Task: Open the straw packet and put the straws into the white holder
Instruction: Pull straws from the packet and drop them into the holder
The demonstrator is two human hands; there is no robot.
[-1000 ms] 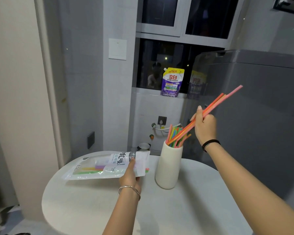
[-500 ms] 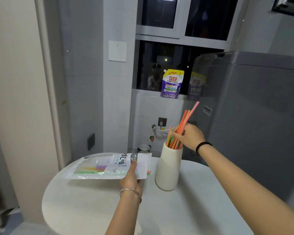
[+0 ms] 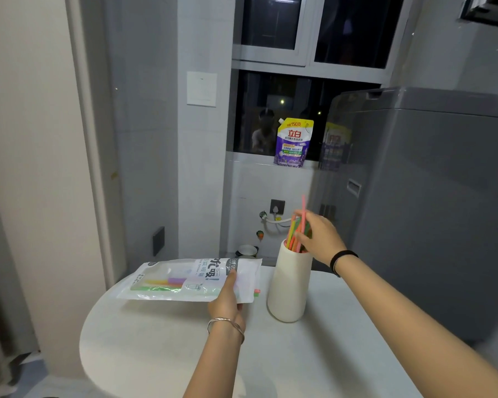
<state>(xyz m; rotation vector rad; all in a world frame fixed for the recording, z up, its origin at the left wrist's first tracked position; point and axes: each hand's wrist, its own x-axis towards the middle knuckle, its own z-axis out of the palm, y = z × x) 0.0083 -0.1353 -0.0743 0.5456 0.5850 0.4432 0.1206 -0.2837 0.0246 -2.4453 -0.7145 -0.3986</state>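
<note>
Since a second ago right hand (image 3: pixel 318 238) has dropped from up high to the mouth of the white holder (image 3: pixel 289 282), the straws (image 3: pixel 295 232) swung from slanted to near upright inside it; fingers (image 3: pixel 302 236) curl round the bunch, left hand (image 3: pixel 227 297) unmoved, fingers pressed flat on the straw packet (image 3: pixel 190 280) at the worktop (image 3: pixel 161 346) back edge. Risk: the tall narrow holder could tip if the hand pushes sideways, and straw ends poking from the packet mouth could slide out

We see the left hand (image 3: pixel 227 300) low, thumb pressed forward — a bangle on its wrist. The right hand (image 3: pixel 319 239) reaches ahead, fingers curled downward.
</note>
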